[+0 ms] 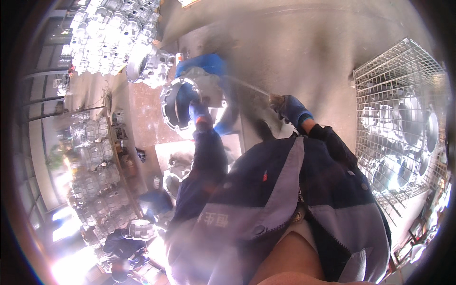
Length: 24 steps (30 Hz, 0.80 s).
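A large round silvery metal casting [167,110] with a flanged, notched rim stands on the bench before me, against something bright blue [204,62]. My left hand [199,113], in a blue glove, is closed at the right side of its ring, with the fingertips partly hidden. Farther right, my right hand [291,110], gloved in blue too, is wrapped round the brownish handle of a long thin tool [256,89]. The tool's pale shaft points left toward the casting and blurs, so its tip and exact kind are unclear.
Stacks of bright metal castings [114,35] stand far left, with more rows [97,171] at left. Another casting [175,178] lies nearer me. A wire mesh cage [401,118] holding castings stands at right. Another person [124,247] is at lower left.
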Each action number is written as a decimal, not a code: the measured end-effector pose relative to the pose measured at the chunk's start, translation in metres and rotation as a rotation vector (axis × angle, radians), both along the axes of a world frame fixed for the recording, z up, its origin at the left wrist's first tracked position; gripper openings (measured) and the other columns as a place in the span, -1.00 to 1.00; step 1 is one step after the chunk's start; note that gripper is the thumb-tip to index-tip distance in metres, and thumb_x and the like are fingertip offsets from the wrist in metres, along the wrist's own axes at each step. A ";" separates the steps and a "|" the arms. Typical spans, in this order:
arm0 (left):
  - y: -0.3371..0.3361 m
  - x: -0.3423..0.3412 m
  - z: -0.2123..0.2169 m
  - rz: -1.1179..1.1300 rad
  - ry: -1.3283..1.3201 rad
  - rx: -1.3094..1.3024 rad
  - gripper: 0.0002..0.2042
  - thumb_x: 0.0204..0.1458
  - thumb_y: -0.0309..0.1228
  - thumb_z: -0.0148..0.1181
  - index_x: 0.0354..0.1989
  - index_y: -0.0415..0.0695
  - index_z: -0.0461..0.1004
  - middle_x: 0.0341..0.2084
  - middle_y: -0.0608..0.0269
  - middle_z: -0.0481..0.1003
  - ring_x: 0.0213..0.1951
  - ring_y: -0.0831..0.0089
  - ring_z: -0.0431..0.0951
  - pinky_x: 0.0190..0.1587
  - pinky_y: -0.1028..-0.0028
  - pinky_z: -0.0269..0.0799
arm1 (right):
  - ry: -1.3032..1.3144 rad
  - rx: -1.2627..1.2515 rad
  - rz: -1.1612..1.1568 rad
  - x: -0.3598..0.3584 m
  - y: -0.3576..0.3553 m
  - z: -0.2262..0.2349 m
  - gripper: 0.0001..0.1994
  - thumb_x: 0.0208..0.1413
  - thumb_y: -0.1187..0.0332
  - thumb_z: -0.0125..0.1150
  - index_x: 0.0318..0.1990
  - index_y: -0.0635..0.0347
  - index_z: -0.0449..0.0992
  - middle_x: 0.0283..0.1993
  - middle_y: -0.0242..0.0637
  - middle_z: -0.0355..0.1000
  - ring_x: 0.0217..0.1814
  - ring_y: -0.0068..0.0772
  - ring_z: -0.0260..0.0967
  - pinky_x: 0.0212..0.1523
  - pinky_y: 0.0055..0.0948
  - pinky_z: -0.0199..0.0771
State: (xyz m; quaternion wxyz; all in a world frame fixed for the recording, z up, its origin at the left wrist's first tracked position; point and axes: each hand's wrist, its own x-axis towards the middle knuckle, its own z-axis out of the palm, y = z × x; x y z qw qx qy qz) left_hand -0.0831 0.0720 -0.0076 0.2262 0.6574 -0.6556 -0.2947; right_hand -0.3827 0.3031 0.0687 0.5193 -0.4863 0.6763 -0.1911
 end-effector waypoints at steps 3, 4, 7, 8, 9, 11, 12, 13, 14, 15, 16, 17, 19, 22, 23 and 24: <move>-0.046 -0.011 -0.004 0.048 0.056 0.279 -0.57 0.04 -0.15 0.22 -0.11 -0.31 0.49 -0.22 0.02 0.55 -0.17 0.27 0.52 -0.11 0.31 0.37 | -0.202 0.041 -0.017 -0.010 0.010 -0.005 -0.73 0.14 0.41 0.02 -0.02 0.04 0.53 -0.37 -0.38 0.52 -0.55 -0.47 0.46 -0.62 -0.39 0.46; -0.052 -0.005 -0.003 -0.170 0.051 0.180 -0.59 0.08 -0.15 0.18 -0.12 -0.30 0.48 -0.20 0.01 0.55 -0.13 0.20 0.53 -0.14 0.30 0.39 | -0.220 0.096 -0.130 -0.015 0.013 -0.009 -0.72 0.11 0.43 0.03 -0.04 0.07 0.54 -0.37 -0.36 0.53 -0.59 -0.49 0.43 -0.65 -0.45 0.41; -0.060 0.006 0.014 -0.372 -0.022 0.108 -0.69 0.13 -0.24 0.11 -0.09 -0.20 0.50 -0.28 0.16 0.54 -0.23 0.38 0.51 -0.19 0.43 0.38 | -0.312 0.135 -0.256 -0.023 0.017 -0.011 -0.70 0.06 0.48 0.06 -0.04 0.13 0.56 -0.39 -0.32 0.54 -0.63 -0.52 0.38 -0.68 -0.54 0.34; -0.058 0.014 0.025 -0.406 -0.132 0.017 -0.71 0.16 -0.29 0.08 -0.05 -0.19 0.50 -0.32 0.28 0.53 -0.34 0.53 0.47 -0.23 0.55 0.35 | -0.317 0.153 -0.262 -0.023 0.016 -0.007 -0.70 0.05 0.48 0.07 -0.04 0.14 0.56 -0.40 -0.32 0.54 -0.62 -0.53 0.37 -0.68 -0.55 0.33; -0.047 0.019 0.032 -0.229 -0.002 0.011 -0.71 0.15 -0.31 0.08 -0.03 -0.19 0.49 -0.28 0.27 0.53 -0.33 0.52 0.48 -0.23 0.53 0.36 | -0.467 0.120 -0.169 -0.020 0.016 -0.001 -0.74 0.06 0.49 0.06 -0.10 0.15 0.58 -0.42 -0.36 0.54 -0.59 -0.56 0.38 -0.69 -0.58 0.31; -0.028 0.025 0.047 0.206 0.645 -0.065 -0.68 0.13 -0.34 0.09 0.03 -0.19 0.44 -0.22 0.23 0.53 -0.29 0.48 0.49 -0.22 0.49 0.40 | -0.137 -0.126 -0.010 -0.008 0.011 0.019 -0.76 0.04 0.26 0.18 -0.16 0.09 0.59 -0.43 -0.17 0.53 -0.51 -0.25 0.46 -0.53 -0.32 0.41; -0.006 0.039 0.054 0.250 0.471 -0.354 -0.66 0.13 -0.38 0.10 0.07 -0.21 0.40 -0.20 0.21 0.51 -0.24 0.44 0.47 -0.18 0.50 0.39 | 0.186 -0.350 0.115 -0.002 0.008 0.031 -0.73 0.02 0.16 0.22 -0.17 0.07 0.59 -0.43 -0.10 0.52 -0.48 -0.11 0.47 -0.45 -0.21 0.44; 0.016 0.051 0.058 0.402 0.610 -0.346 -0.67 0.14 -0.41 0.09 0.07 -0.21 0.38 -0.19 0.21 0.49 -0.22 0.43 0.46 -0.14 0.50 0.38 | 0.245 -0.318 0.170 0.005 0.001 0.042 -0.69 0.00 0.13 0.24 -0.17 0.09 0.57 -0.43 -0.09 0.52 -0.44 -0.10 0.48 -0.41 -0.21 0.44; 0.035 0.063 0.060 0.509 0.781 -0.379 -0.68 0.14 -0.43 0.09 0.07 -0.20 0.36 -0.18 0.21 0.47 -0.19 0.43 0.44 -0.11 0.50 0.37 | 0.293 -0.359 0.235 0.011 -0.007 0.052 -0.65 -0.02 0.09 0.27 -0.17 0.12 0.56 -0.44 -0.08 0.51 -0.41 -0.09 0.49 -0.36 -0.21 0.45; 0.058 0.074 0.058 0.681 0.730 -0.313 -0.68 0.14 -0.46 0.07 0.08 -0.20 0.33 -0.17 0.21 0.46 -0.17 0.43 0.43 -0.09 0.50 0.36 | 0.339 -0.402 0.298 0.019 -0.017 0.060 -0.61 -0.03 0.05 0.30 -0.16 0.14 0.55 -0.45 -0.07 0.51 -0.37 -0.08 0.51 -0.31 -0.21 0.46; 0.078 0.084 0.055 0.777 0.706 -0.328 -0.68 0.15 -0.50 0.05 0.09 -0.19 0.31 -0.15 0.21 0.44 -0.15 0.43 0.41 -0.06 0.51 0.34 | 0.396 -0.400 0.358 0.029 -0.028 0.066 -0.61 -0.03 0.03 0.28 -0.17 0.13 0.56 -0.44 -0.07 0.51 -0.36 -0.04 0.50 -0.30 -0.18 0.45; 0.090 0.100 0.053 0.845 0.621 -0.276 -0.65 0.12 -0.49 0.06 0.10 -0.20 0.30 -0.16 0.21 0.44 -0.18 0.44 0.42 -0.06 0.50 0.35 | 0.454 -0.399 0.417 0.040 -0.039 0.069 -0.60 -0.02 0.00 0.26 -0.19 0.12 0.56 -0.43 -0.07 0.51 -0.36 0.00 0.49 -0.29 -0.15 0.45; 0.120 0.118 0.043 0.981 0.751 -0.269 -0.61 0.07 -0.47 0.06 0.10 -0.22 0.29 -0.18 0.19 0.45 -0.21 0.41 0.46 -0.05 0.51 0.34 | 0.491 -0.397 0.500 0.065 -0.062 0.071 -0.60 -0.01 -0.05 0.23 -0.21 0.08 0.56 -0.44 -0.08 0.51 -0.35 0.03 0.48 -0.28 -0.10 0.44; 0.159 0.133 0.034 1.061 0.753 -0.218 -0.64 0.09 -0.41 0.05 0.07 -0.23 0.33 -0.21 0.13 0.48 -0.22 0.38 0.50 -0.08 0.47 0.37 | 0.530 -0.412 0.546 0.114 -0.104 0.069 -0.60 -0.02 -0.04 0.24 -0.19 0.07 0.57 -0.44 -0.08 0.51 -0.34 0.02 0.49 -0.29 -0.11 0.46; 0.167 0.136 0.034 1.061 0.719 -0.157 -0.64 0.09 -0.39 0.06 0.06 -0.23 0.34 -0.23 0.14 0.49 -0.24 0.39 0.50 -0.09 0.47 0.37 | 0.538 -0.410 0.535 0.129 -0.119 0.069 -0.61 -0.02 -0.03 0.24 -0.19 0.07 0.57 -0.43 -0.09 0.51 -0.34 0.02 0.50 -0.29 -0.11 0.47; 0.174 0.137 0.035 1.055 0.687 -0.096 -0.64 0.09 -0.37 0.06 0.06 -0.22 0.35 -0.26 0.14 0.49 -0.26 0.41 0.50 -0.11 0.47 0.37 | 0.551 -0.402 0.523 0.142 -0.134 0.070 -0.62 -0.03 -0.02 0.25 -0.20 0.08 0.56 -0.42 -0.09 0.52 -0.33 0.02 0.50 -0.30 -0.12 0.47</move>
